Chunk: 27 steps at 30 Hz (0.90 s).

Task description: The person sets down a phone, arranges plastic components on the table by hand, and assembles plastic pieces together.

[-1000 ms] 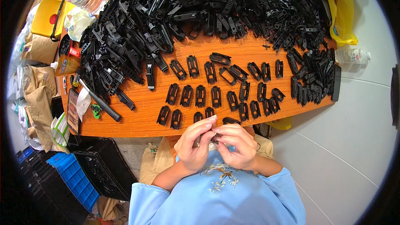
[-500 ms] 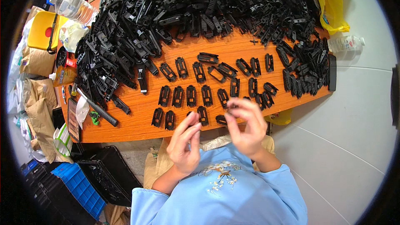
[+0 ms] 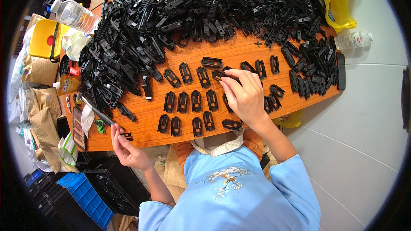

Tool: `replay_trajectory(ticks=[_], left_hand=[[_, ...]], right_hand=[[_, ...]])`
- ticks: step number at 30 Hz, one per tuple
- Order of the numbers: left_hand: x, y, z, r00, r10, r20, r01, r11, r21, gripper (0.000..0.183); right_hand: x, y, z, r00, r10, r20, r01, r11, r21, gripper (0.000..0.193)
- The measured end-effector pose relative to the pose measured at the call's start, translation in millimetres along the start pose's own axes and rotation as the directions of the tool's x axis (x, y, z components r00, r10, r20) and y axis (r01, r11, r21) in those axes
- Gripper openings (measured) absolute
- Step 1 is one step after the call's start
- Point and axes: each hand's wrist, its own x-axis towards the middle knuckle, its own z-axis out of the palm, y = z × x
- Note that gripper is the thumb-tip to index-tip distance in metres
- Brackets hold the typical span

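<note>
My left hand is at the table's front left edge, fingers pinched on a small black plastic part that sticks out past the fingertips. Beside those fingers lies a rod-like tool with a black handle. My right hand reaches over the middle of the table. Its thumb and fingertips close on a black plastic frame piece, partly hidden by the fingers. Around it, several similar oblong frames with open centres are laid out in loose rows. Another frame lies near the front edge.
A large heap of black plastic parts curves across the back of the wooden table. A smaller pile is at the right. Clear bottles stand at both sides. A phone and a green item lie at left.
My hands have moved apart from in front of my chest. The left went left to the table edge with a black part; the right reached forward to the frames.
</note>
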Motion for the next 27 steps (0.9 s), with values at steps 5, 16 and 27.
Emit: replay_trajectory(ticks=[5, 16, 27], left_hand=[[1.6, -3.8, -4.1, 1.000, -0.007, -0.019, 0.007, 1.000, 0.004, 0.021], [0.1, -1.2, -3.4, 1.000, -0.023, -0.011, 0.023, 1.000, 0.002, 0.021], [-5.0, 13.6, 4.0, 0.999, -0.030, 0.028, 0.031, 0.999, -0.024, 0.022]], right_hand=[[0.2, -4.4, 3.8, 0.999, 0.043, 0.015, -0.043, 0.999, 0.003, 0.014], [0.3, -3.9, 7.8, 0.998, 0.052, 0.027, -0.050, 0.997, -0.064, 0.014], [-1.9, -3.2, 4.4, 0.994, 0.089, 0.064, -0.089, 0.996, -0.003, 0.023]])
